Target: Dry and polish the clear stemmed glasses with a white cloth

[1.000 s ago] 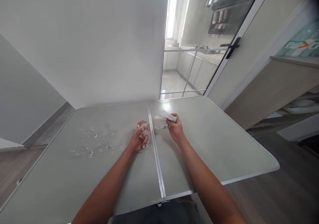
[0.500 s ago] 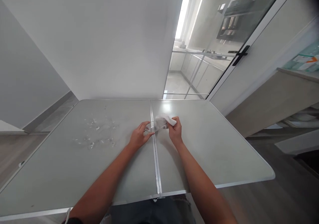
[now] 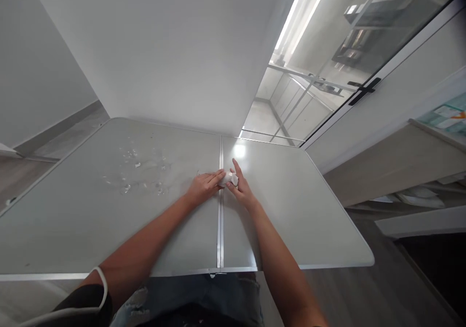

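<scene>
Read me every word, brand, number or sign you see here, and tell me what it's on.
No text can be read.
Teal pack at the right edge: pale patches and an orange mark, too blurred to read.
White cloth between the hands: no lettering visible.
Table: no lettering visible.

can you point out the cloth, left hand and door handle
Cloth (image 3: pixel 231 177): head view, middle of its visible white part.
Left hand (image 3: pixel 204 187): head view, back of the hand.
Door handle (image 3: pixel 365 90): head view, where lever meets plate.
</scene>
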`<state>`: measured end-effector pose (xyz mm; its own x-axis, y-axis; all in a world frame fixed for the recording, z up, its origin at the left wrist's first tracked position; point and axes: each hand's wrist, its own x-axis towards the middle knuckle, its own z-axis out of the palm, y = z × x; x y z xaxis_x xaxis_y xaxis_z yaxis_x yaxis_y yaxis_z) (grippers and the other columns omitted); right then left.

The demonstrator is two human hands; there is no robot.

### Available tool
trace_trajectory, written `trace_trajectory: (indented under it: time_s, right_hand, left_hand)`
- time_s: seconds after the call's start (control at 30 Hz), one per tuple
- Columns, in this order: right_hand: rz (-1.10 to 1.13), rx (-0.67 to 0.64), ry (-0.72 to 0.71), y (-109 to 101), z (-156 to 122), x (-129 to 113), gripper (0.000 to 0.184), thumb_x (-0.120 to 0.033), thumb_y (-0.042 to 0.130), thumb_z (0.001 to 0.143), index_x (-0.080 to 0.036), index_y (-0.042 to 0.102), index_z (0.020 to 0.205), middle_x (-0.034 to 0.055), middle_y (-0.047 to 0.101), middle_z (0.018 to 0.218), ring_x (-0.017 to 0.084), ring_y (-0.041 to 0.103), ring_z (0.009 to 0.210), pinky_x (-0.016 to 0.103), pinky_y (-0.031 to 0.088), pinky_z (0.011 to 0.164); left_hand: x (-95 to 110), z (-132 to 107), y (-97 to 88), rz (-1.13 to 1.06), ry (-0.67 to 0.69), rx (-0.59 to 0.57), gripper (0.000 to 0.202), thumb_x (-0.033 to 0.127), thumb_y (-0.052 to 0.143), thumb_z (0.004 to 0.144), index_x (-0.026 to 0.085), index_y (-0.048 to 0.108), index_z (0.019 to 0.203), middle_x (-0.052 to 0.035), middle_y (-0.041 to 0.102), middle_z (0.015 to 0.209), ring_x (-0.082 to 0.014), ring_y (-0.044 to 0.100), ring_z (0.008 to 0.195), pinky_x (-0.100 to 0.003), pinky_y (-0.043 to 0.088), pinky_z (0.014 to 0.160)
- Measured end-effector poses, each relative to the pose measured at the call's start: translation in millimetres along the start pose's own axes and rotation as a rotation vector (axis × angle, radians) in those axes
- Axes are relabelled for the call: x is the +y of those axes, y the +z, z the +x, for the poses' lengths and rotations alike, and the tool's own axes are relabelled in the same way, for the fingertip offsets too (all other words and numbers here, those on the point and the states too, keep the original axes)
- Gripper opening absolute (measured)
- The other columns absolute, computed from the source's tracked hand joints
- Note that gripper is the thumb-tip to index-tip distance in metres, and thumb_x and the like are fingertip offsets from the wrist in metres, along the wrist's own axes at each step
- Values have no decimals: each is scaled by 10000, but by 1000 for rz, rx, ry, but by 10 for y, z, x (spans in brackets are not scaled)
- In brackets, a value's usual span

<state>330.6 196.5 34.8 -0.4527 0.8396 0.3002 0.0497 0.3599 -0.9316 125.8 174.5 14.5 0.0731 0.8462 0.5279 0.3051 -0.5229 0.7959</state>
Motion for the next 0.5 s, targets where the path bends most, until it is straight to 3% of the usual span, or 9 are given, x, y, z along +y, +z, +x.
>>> trace_trajectory:
  time_s: [0.07, 0.13, 0.23, 0.4, 0.5]
  right_hand:
    - [-26, -7, 3, -5, -15, 6, 863, -461, 698, 854, -258, 284, 1584, -11, 586, 820, 244, 590, 908, 421, 451, 953]
    - [-54, 2, 24, -10, -22, 15, 808, -453, 706, 850, -267, 357, 1555, -8, 588, 811, 229, 575, 824, 391, 481, 864]
    - [-6, 105, 42, 16, -4, 18, 698, -440, 697, 860, -267, 449, 1489, 6, 592, 860, 196, 531, 760, 343, 484, 779]
    - [156, 261, 122, 55, 46, 20, 596, -495, 671, 873, -278, 518, 1406, -11, 558, 821, 169, 513, 723, 302, 468, 727]
    - [103, 214, 80, -40, 22, 16, 577, -621, 524, 926, -273, 570, 1383, 18, 604, 868, 187, 538, 739, 334, 476, 756]
  left_hand:
    - [18, -16, 21, -11, -17, 16, 440, 406, 838, 731, 279, 743, 1141, -132, 750, 1141, -318, 716, 1023, -427, 529, 922]
    - [14, -21, 26, 24, -26, 22, 479, 428, 856, 706, 289, 744, 1150, -119, 754, 1127, -312, 714, 1000, -434, 497, 971]
    - [-21, -8, 17, 144, -15, 18, 517, 496, 874, 659, 291, 757, 1119, -104, 768, 1017, -299, 707, 923, -427, 461, 994]
    - [-74, -6, 53, 220, -45, -9, 502, 568, 825, 695, 273, 766, 1097, -81, 714, 728, -245, 655, 689, -291, 439, 663]
    - [-57, -38, 102, 189, -43, -48, 496, 531, 830, 702, 267, 770, 1118, -65, 718, 740, -175, 578, 569, -249, 366, 564]
